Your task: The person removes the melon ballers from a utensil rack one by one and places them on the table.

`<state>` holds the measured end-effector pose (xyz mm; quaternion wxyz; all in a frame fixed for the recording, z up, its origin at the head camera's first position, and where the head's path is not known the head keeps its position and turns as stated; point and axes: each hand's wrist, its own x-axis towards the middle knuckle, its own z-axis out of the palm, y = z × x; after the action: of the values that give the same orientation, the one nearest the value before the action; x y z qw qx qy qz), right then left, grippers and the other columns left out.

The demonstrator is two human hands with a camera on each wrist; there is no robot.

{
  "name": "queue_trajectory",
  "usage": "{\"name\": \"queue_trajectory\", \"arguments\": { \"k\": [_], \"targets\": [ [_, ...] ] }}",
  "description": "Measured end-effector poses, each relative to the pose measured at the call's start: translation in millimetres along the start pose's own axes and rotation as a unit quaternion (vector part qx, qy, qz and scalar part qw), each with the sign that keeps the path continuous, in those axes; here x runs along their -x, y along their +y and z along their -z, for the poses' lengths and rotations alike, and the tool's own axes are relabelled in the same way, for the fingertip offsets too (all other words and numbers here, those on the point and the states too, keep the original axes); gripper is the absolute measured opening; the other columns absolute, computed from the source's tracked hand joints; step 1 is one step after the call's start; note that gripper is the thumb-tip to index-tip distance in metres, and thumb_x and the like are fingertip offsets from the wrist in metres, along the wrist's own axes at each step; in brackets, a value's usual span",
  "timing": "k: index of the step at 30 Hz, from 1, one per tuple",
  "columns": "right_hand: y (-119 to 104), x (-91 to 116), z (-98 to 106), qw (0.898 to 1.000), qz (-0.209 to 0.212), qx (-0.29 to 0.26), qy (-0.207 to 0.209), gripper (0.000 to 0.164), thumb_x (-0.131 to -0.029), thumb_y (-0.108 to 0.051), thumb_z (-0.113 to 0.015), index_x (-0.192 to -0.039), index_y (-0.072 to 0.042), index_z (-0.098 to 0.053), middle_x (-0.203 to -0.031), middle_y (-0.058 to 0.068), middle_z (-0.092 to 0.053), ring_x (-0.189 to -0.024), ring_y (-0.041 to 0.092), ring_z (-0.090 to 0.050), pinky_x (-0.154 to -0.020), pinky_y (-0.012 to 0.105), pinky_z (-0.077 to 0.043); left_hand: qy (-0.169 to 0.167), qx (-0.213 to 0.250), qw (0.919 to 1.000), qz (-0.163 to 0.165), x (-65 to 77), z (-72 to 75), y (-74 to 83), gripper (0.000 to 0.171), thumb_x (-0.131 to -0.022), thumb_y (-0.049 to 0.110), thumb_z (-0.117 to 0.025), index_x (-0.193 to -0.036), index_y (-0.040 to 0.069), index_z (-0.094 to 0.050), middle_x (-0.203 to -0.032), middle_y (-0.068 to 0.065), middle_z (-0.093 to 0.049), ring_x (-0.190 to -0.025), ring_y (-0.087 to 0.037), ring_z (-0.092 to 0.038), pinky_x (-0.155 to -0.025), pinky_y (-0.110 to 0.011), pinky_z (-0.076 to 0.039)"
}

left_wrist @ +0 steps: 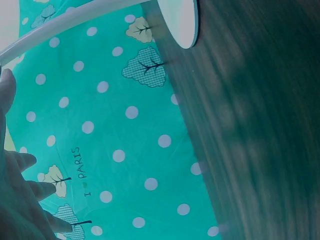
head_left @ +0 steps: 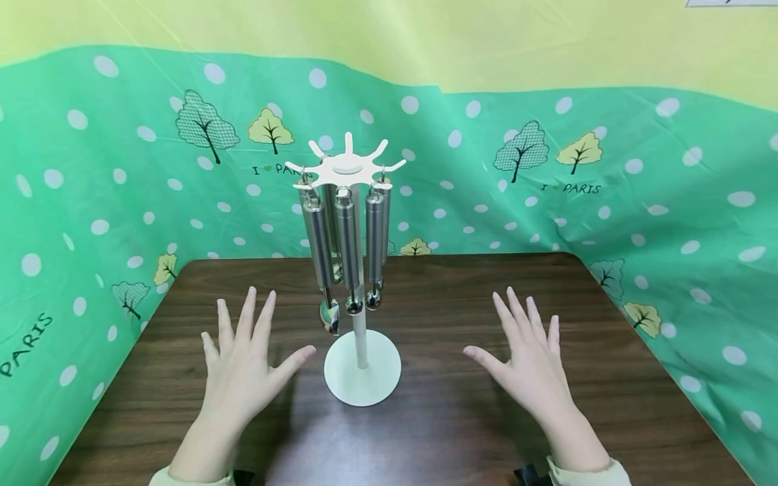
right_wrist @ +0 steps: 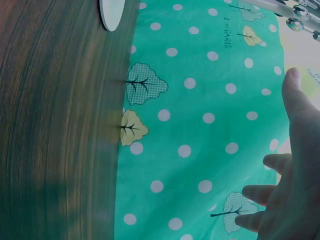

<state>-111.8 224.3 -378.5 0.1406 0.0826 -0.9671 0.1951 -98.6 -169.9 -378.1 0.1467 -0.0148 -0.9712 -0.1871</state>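
A white stand [head_left: 362, 386] with a round base and a star of hooks on top rises from the table. Several metal utensils [head_left: 348, 239] with thick, cylindrical silver handles hang from its hooks by rings. One of them [head_left: 330, 317], at the left, ends in a shiny spoon-like head; the heads of the others are small and hard to tell. My left hand [head_left: 240, 371] is spread over the table left of the base, thumb toward it but apart. To the right, my right hand [head_left: 535, 368] is likewise spread, farther from the stand. Both hands hold nothing.
The dark wooden table [head_left: 437, 432] has rounded far corners. Behind it and along both sides hangs a green and yellow cloth [head_left: 456, 196] with white dots and printed trees. A pale sheet's edge [head_left: 729, 3] shows at the top right.
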Motion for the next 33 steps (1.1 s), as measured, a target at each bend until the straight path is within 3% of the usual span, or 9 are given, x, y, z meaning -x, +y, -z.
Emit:
{"name": "queue_trajectory", "arguments": {
  "k": [7,13,18,20,23,27,30,33],
  "targets": [
    [-3,0,2,0.998,0.007,-0.063,0.018,0.087,-0.089,-0.049,-0.068,-0.159,-0.023,-0.022,-0.164,0.012,-0.024,-0.152,0.041,-0.015,-0.123,0.058,0.005,0.033,0.035,0.9986,-0.023,-0.7,11.3,6.6,0.098,-0.085,0.066,-0.063,-0.16,0.024,-0.015,-0.167,-0.007,-0.012,-0.152,-0.045,0.002,-0.108,-0.079,-0.015],
    [-8,1,2,0.989,0.014,-0.14,0.036,0.079,-0.091,-0.033,-0.07,-0.157,-0.025,-0.029,-0.161,0.011,-0.032,-0.15,0.039,-0.022,-0.125,0.049,-0.006,0.075,0.075,0.9927,-0.058,-3.8,23.7,13.6,0.094,-0.087,0.056,-0.067,-0.159,0.017,-0.021,-0.166,-0.007,-0.02,-0.153,-0.043,-0.008,-0.108,-0.075,-0.025],
    [-14,2,3,0.98,0.006,-0.198,0.039,0.075,-0.091,-0.026,-0.072,-0.154,-0.035,-0.033,-0.156,0.016,-0.038,-0.146,0.045,-0.028,-0.117,0.065,-0.019,0.122,0.113,0.9809,-0.1,-7.3,32.3,20.7,0.091,-0.087,0.043,-0.074,-0.156,0.009,-0.027,-0.162,-0.01,-0.028,-0.151,-0.043,-0.016,-0.098,-0.076,-0.036],
    [-17,2,3,0.977,0.011,-0.208,0.049,0.072,-0.09,-0.023,-0.072,-0.152,-0.034,-0.038,-0.154,0.014,-0.043,-0.144,0.042,-0.034,-0.113,0.065,-0.027,0.135,0.127,0.9763,-0.111,-7.9,36.2,24.8,0.089,-0.087,0.041,-0.074,-0.156,0.009,-0.027,-0.161,-0.01,-0.03,-0.15,-0.042,-0.019,-0.097,-0.076,-0.037],
    [-24,1,3,0.973,0.032,-0.216,0.078,0.067,-0.088,-0.016,-0.074,-0.148,-0.026,-0.047,-0.147,0.007,-0.053,-0.141,0.02,-0.044,-0.116,0.038,-0.033,0.158,0.148,0.9668,-0.136,-9.8,42.4,32.4,0.085,-0.092,0.049,-0.066,-0.156,0.008,-0.028,-0.159,-0.012,-0.034,-0.149,-0.041,-0.024,-0.103,-0.071,-0.036],
    [-32,-1,3,0.961,0.065,-0.24,0.119,0.06,-0.085,-0.006,-0.074,-0.141,-0.019,-0.056,-0.136,0.004,-0.063,-0.131,-0.008,-0.046,-0.106,0.007,-0.03,0.207,0.163,0.9454,-0.192,-14.8,51.3,43.9,0.084,-0.095,0.061,-0.051,-0.152,0.001,-0.034,-0.153,-0.018,-0.041,-0.143,-0.042,-0.033,-0.116,-0.058,-0.029],
    [-37,-2,4,0.952,0.081,-0.26,0.141,0.056,-0.085,-0.002,-0.073,-0.137,-0.02,-0.059,-0.129,0.006,-0.067,-0.126,-0.011,-0.049,-0.104,0.006,-0.032,0.224,0.175,0.9337,-0.217,-18.5,58.9,51.7,0.084,-0.096,0.063,-0.047,-0.148,-0.003,-0.038,-0.149,-0.022,-0.045,-0.139,-0.04,-0.038,-0.117,-0.051,-0.03],
    [-42,-5,5,0.946,0.087,-0.274,0.153,0.052,-0.085,0.0,-0.071,-0.133,-0.02,-0.062,-0.124,0.006,-0.07,-0.122,-0.01,-0.053,-0.102,0.007,-0.035,0.22,0.186,0.9303,-0.227,-21.7,66.4,57.7,0.085,-0.096,0.063,-0.048,-0.147,-0.004,-0.039,-0.147,-0.022,-0.046,-0.138,-0.038,-0.04,-0.117,-0.049,-0.03]
  ]
}}
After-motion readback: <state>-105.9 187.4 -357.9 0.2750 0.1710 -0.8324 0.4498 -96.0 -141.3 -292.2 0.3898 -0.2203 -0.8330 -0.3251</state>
